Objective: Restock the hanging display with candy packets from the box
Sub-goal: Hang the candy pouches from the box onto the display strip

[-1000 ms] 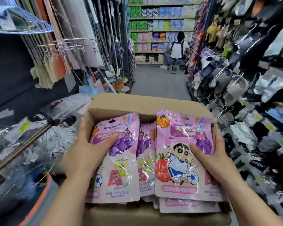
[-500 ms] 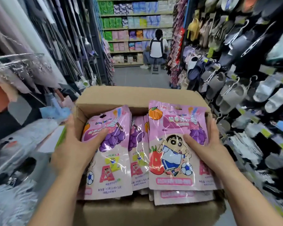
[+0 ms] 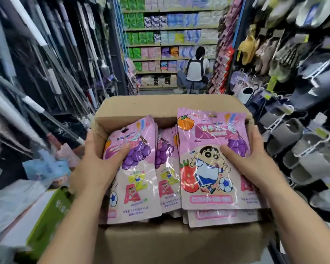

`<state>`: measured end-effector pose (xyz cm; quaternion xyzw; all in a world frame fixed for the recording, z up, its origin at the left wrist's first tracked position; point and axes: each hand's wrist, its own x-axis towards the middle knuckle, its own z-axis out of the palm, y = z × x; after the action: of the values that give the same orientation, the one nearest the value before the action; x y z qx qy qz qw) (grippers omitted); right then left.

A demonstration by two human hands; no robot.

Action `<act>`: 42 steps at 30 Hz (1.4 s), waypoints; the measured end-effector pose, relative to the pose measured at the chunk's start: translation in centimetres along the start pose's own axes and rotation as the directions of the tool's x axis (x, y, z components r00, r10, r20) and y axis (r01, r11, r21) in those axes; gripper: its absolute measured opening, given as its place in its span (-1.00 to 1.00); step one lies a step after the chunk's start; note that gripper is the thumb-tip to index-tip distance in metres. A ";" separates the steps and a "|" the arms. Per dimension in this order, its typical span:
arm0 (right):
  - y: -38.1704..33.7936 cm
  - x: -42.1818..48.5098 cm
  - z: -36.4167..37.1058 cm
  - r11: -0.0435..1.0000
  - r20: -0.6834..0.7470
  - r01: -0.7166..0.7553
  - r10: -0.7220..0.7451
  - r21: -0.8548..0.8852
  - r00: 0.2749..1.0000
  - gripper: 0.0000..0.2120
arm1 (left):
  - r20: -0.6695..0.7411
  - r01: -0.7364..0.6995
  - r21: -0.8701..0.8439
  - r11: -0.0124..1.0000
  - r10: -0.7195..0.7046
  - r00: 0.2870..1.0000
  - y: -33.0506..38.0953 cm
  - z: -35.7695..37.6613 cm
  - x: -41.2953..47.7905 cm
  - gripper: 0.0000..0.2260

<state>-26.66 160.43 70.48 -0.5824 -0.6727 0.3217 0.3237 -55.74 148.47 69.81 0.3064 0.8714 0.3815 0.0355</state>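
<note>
An open cardboard box (image 3: 160,105) is carried in front of me, filled with several pink candy packets printed with a cartoon boy, grapes and a football. My left hand (image 3: 95,166) grips the box's left wall, its thumb pressing down on the left stack of packets (image 3: 135,187). On the other side, my right hand (image 3: 255,161) holds the right wall, and its thumb lies across the top packet of the right stack (image 3: 208,168). A middle stack (image 3: 166,178) shows between them.
A narrow shop aisle runs ahead. Mops and poles hang on the left (image 3: 55,63). Slippers hang on racks on the right (image 3: 303,140). A person (image 3: 195,73) crouches at the far shelves (image 3: 170,35). A hanging packet display (image 3: 220,69) stands at the aisle's right end.
The view has swung along the aisle and the far shelves and crouching person look nearer. Both hands keep the same hold on the box and packets.
</note>
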 end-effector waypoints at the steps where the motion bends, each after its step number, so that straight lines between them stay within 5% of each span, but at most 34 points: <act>1: -0.2 2.2 0.8 1.000 -0.002 0.003 -0.003 -0.005 1.000 -0.04 | 0.005 -0.001 -0.008 1.000 0.001 1.000 0.4 1.1 1.9 -0.11; 10: -3.9 21.5 10.5 0.999 -0.009 -0.027 0.028 0.045 1.000 0.00 | 0.045 -0.003 -0.028 1.000 0.005 0.999 3.4 9.8 22.6 -0.01; 18: -6.4 37.2 14.0 0.994 -0.086 -0.028 0.037 0.106 0.996 -0.08 | 0.061 -0.100 -0.029 0.995 0.102 0.993 9.9 17.4 38.2 -0.19; 24: -5.7 52.4 16.5 0.995 -0.085 0.000 0.008 0.099 0.996 -0.06 | 0.057 -0.132 0.010 0.991 0.132 0.990 15.3 26.8 49.0 -0.14; 42: -9.0 96.0 25.4 0.994 0.047 0.110 -0.110 -0.001 0.993 0.01 | -0.025 0.069 -0.057 0.996 -0.070 0.997 27.1 49.1 79.1 -0.11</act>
<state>-63.17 253.19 68.73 -0.5372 -0.7118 0.3159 0.3240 -91.56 238.53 67.37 0.2696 0.8710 0.4081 0.0457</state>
